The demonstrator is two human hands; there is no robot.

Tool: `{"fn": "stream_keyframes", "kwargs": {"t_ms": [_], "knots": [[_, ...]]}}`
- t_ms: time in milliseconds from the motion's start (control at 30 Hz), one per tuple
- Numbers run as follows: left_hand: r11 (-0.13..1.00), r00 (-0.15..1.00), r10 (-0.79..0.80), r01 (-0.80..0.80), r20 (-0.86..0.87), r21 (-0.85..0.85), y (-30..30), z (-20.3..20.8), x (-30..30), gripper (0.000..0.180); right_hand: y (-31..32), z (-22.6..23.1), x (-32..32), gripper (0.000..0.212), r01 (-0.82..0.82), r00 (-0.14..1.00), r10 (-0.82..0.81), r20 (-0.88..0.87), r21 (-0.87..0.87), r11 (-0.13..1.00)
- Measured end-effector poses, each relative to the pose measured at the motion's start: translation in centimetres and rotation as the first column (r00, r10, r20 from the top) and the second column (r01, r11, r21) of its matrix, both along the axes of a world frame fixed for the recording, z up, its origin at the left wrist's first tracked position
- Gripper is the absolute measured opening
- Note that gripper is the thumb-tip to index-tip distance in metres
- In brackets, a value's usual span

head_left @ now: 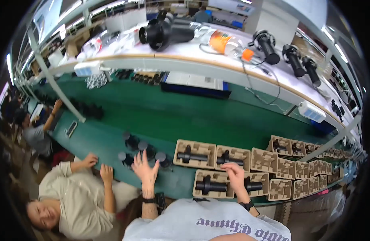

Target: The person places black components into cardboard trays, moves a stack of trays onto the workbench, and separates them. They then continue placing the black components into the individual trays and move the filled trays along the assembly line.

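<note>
My left hand is raised over the bench with fingers spread and nothing in it. Just beyond it stand several dark cylinders with round grey tops, among them a capped cylinder by my thumb. My right hand is over the cardboard trays, fingers bent and drawn together; whether anything small is between them is hidden. Its fingertips are close to a black tubular part in a back-row moulded tray. Black tubular parts also lie in the neighbouring tray and the front tray.
Moulded trays continue in rows to the right. A raised shelf crosses ahead with black devices, an orange-labelled bottle and a hanging cable. A person in a beige shirt sits close on my left; another works farther off.
</note>
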State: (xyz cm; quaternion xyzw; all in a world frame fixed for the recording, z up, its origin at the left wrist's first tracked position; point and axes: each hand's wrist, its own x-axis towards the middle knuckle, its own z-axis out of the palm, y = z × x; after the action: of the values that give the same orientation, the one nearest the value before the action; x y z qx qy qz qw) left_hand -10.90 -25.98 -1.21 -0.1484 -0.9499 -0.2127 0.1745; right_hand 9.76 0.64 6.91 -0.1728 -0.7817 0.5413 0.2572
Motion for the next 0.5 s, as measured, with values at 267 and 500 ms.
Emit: {"fn": "stream_keyframes", "kwargs": {"t_ms": [267,500], "knots": [[0.993,0.995,0.010,0.002,-0.104,0.114,-0.3,-2.4,-0.7,0.015,-0.6,-1.9,0.0,0.016,-0.014,1.000,0.008,-0.023,-0.256,0.967],[0.963,0.978,-0.180,0.155,0.102,0.219,-1.1,0.3,-1.1,0.038,0.9,-1.4,-0.3,0.016,0.037,0.994,-0.058,-0.092,-0.222,0.974]]}}
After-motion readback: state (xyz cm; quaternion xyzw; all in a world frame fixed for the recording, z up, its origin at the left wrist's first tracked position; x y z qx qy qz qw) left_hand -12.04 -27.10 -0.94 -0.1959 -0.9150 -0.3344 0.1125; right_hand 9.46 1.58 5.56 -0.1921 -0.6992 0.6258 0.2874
